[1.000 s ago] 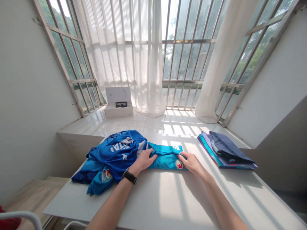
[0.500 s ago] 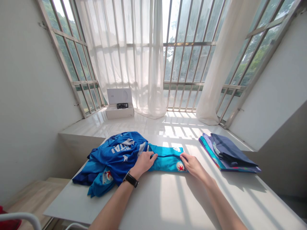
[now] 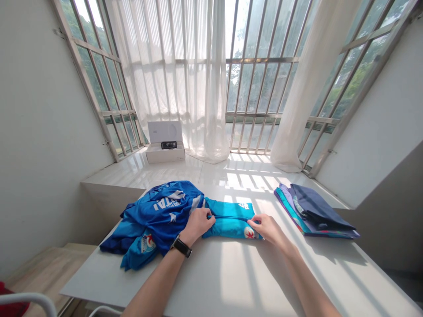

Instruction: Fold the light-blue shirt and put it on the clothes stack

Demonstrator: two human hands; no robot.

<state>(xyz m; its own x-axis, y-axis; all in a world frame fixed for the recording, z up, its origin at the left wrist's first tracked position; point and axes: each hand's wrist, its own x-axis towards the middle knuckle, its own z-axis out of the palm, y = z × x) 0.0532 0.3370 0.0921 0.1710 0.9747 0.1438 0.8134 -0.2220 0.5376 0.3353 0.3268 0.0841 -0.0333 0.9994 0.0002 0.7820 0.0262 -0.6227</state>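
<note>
A turquoise jersey [image 3: 231, 224] lies folded into a long band on the white table [image 3: 211, 281], joined at its left to a crumpled blue jersey [image 3: 158, 215] with white lettering. My left hand [image 3: 196, 226] pinches the band's fold at its left end, beside the blue fabric. A black wristwatch [image 3: 181, 247] sits on that wrist. My right hand [image 3: 267, 229] grips the band's right end, next to a red star badge [image 3: 250, 233]. The fabric under my fingers is hidden.
A stack of folded clothes [image 3: 313, 212] lies at the table's right. Beyond the far edge, a white box [image 3: 165, 153] with a black object on it stands on a glossy white ledge, before curtained barred windows. A chair's white rail [image 3: 23, 299] shows at lower left.
The band's upper fold has shifted toward me, and my right hand has moved slightly right. The view has steadied since the earliest frame, and the clothes stack has not moved.
</note>
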